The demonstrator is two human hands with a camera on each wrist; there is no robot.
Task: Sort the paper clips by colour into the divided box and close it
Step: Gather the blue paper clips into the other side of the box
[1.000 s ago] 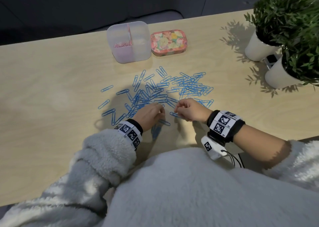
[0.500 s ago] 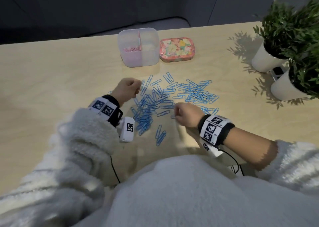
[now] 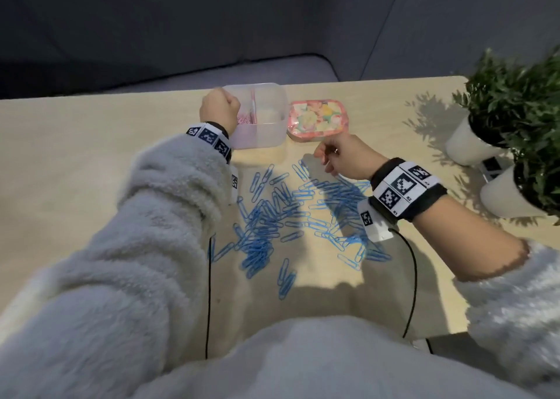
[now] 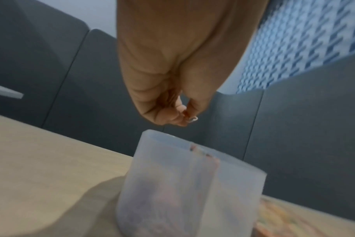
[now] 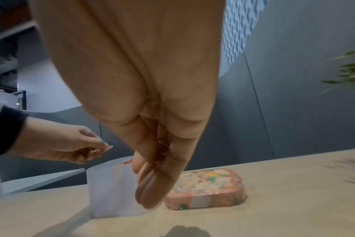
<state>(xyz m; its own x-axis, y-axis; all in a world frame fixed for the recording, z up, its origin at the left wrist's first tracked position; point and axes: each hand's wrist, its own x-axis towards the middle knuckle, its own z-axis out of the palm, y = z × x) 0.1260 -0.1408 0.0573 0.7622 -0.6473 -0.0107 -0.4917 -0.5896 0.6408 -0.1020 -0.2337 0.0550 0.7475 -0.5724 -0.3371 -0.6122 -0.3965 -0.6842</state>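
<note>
Divided box (image 3: 266, 135) sits at the far edge of the worktop (image 3: 91, 186), open: pink clips (image 3: 245, 119) in its left compartment, right one looks empty, though the view is blurry. Floral lid (image 3: 318, 120) lies just right of it. Blue paper clips (image 3: 291, 210) are scattered across the middle of the worktop. Half a second ago the left hand was at the pile; now the left hand (image 3: 218, 111) hovers over the box's left compartment, fingers curled, pinching something small, probably a clip. Right hand (image 3: 344, 158) has lifted off the pile toward the lid, fingers bunched, contents unclear. Two potted plants (image 3: 515, 110) far right.
</note>
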